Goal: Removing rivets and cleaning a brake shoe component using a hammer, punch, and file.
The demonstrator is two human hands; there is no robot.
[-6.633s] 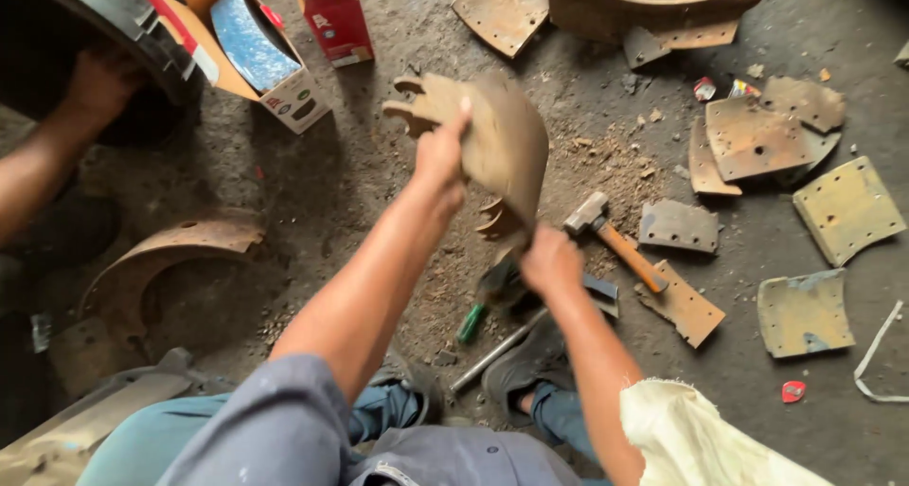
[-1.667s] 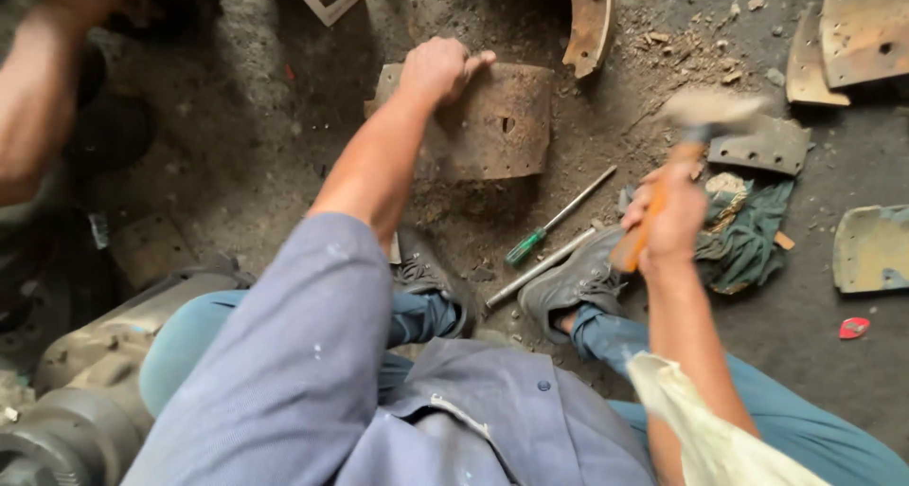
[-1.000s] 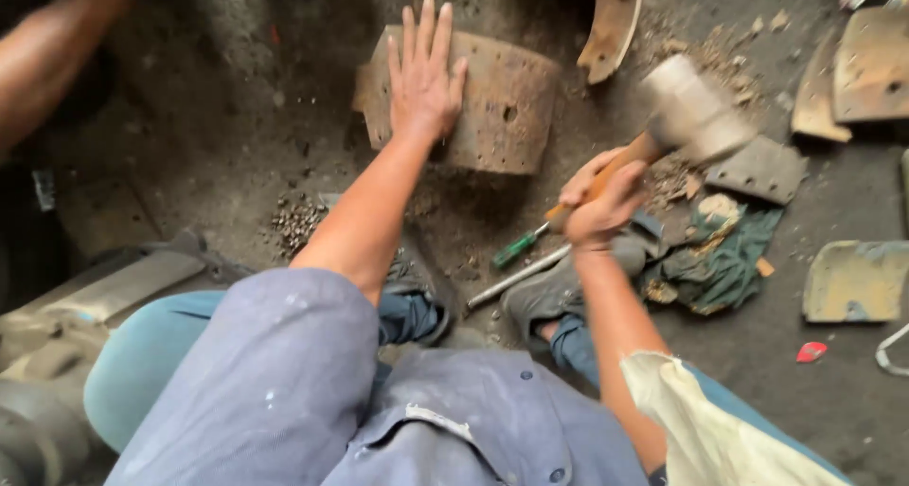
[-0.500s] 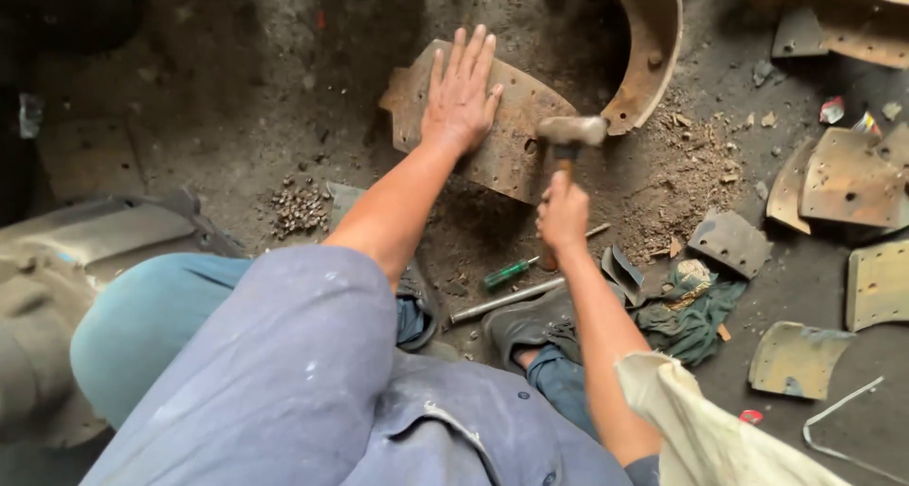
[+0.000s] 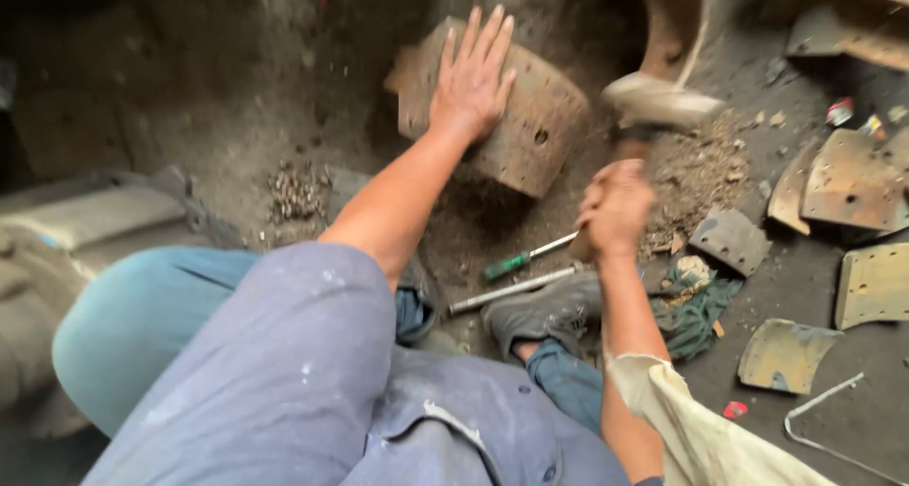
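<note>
My left hand (image 5: 471, 79) lies flat with fingers spread on top of a curved, rusty brown brake shoe (image 5: 530, 131) resting on the dirty ground. My right hand (image 5: 614, 207) grips the wooden handle of a hammer (image 5: 658, 102), whose blurred head hangs just right of the shoe. A green-handled screwdriver (image 5: 525, 257) and a thin metal rod (image 5: 511, 290) lie on the ground below the shoe, beside my shoe (image 5: 544, 311).
Several worn flat lining pieces (image 5: 852, 178) lie scattered at the right, with a dark green rag (image 5: 696, 301) and a bent wire (image 5: 824, 420). A small heap of rivets (image 5: 295, 190) sits left of my arm. Another curved shoe (image 5: 677, 22) stands behind. Grey metal parts (image 5: 85, 221) sit at left.
The hammer head has swung from on the brake shoe out to its right side. My left hand stays flat on the shoe. The view has shifted slightly.
</note>
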